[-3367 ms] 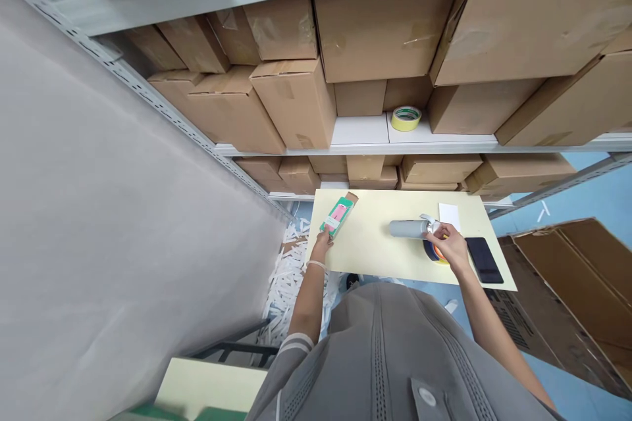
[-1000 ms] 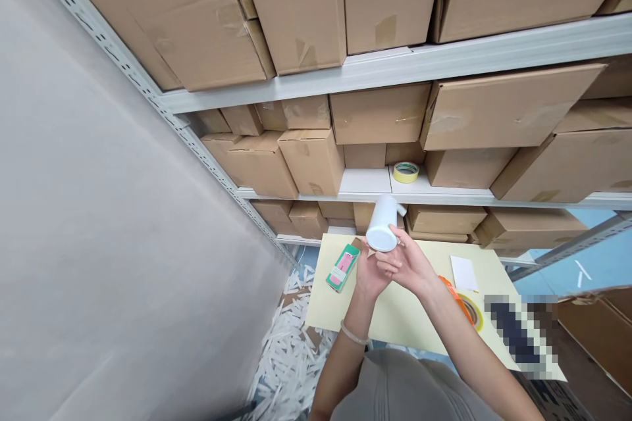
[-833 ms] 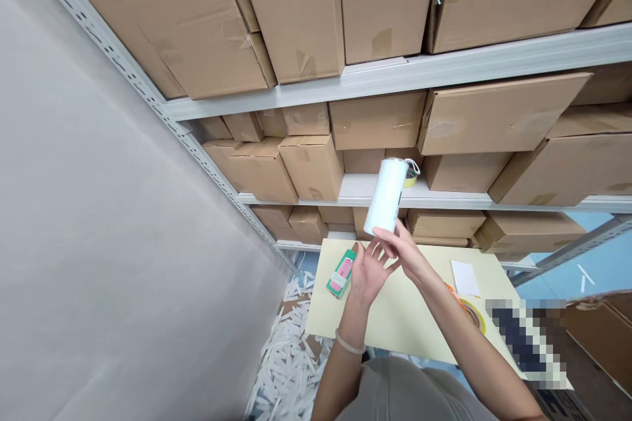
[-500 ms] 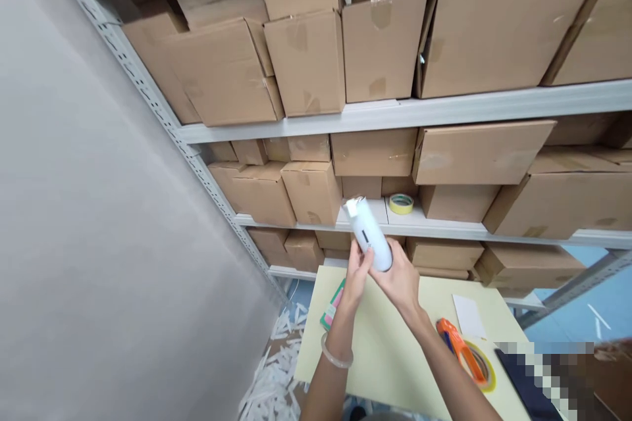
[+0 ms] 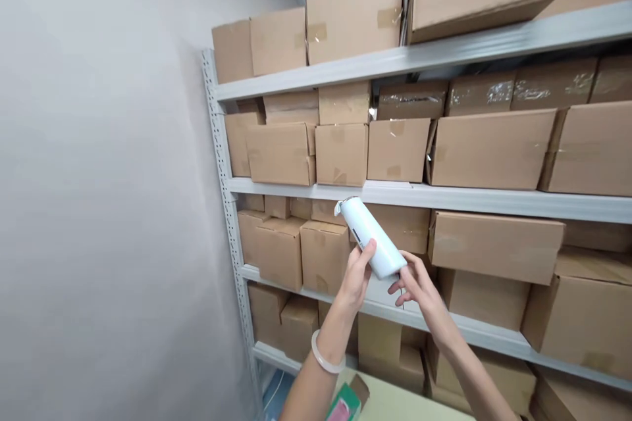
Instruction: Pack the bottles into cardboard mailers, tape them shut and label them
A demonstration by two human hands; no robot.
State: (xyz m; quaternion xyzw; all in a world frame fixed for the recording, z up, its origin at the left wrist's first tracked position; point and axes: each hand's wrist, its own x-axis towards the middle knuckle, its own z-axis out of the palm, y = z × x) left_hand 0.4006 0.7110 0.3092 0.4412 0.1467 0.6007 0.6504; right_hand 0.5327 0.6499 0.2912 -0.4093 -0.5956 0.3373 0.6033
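Note:
A light blue, cylindrical bottle is held up at a tilt in front of the shelves. Its top points to the upper left, where a small pale loop or tab hangs from the rim. My left hand grips its lower side, the thumb lying across the front near a dark mark and small print. At the base, my right hand has its fingers spread. They touch or nearly touch the bottom edge, and part of them is hidden behind it.
Metal shelving full of cardboard boxes rises ahead. A grey-white wall stands on the left. Below my arms is a pale yellow table with a green and pink box on it.
My view has tilted up, so more upper shelves show and less of the table. My right hand has loosened from the bottle and its fingers have spread at the base. My left hand keeps its hold.

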